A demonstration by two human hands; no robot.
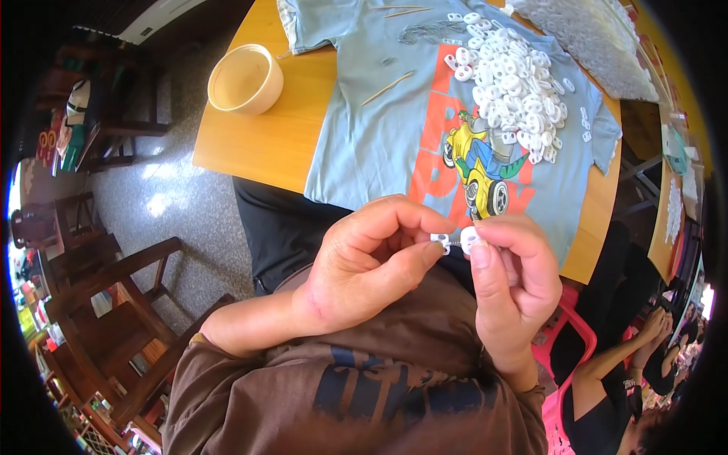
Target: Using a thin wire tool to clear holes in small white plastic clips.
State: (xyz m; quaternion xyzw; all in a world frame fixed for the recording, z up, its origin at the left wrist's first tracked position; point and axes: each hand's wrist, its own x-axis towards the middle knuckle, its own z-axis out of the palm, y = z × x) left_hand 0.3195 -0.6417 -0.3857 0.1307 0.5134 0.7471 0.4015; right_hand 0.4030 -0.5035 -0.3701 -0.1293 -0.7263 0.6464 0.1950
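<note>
My left hand (379, 262) pinches a small white plastic piece (437, 240) with a dark hole, which looks like part of a cord lock. My right hand (517, 277) grips a rounded white plastic piece (469, 238) between thumb and fingertips. Between the two pieces shows a thin, spring-like metal bit (455, 243). Both hands are close together above my lap, just short of the table edge. Beyond them a heap of similar white plastic pieces (509, 83) lies on a light blue T-shirt (364, 114) with an orange print and a cartoon car.
The shirt covers much of a wooden table (303, 152). A cream plastic tub (258, 95) stands at its left, and thin wooden sticks (387, 88) lie on the cloth. A clear plastic bag (591, 38) is at the far right. Another person's hands (654, 327) show at the right, near a pink chair (561, 356).
</note>
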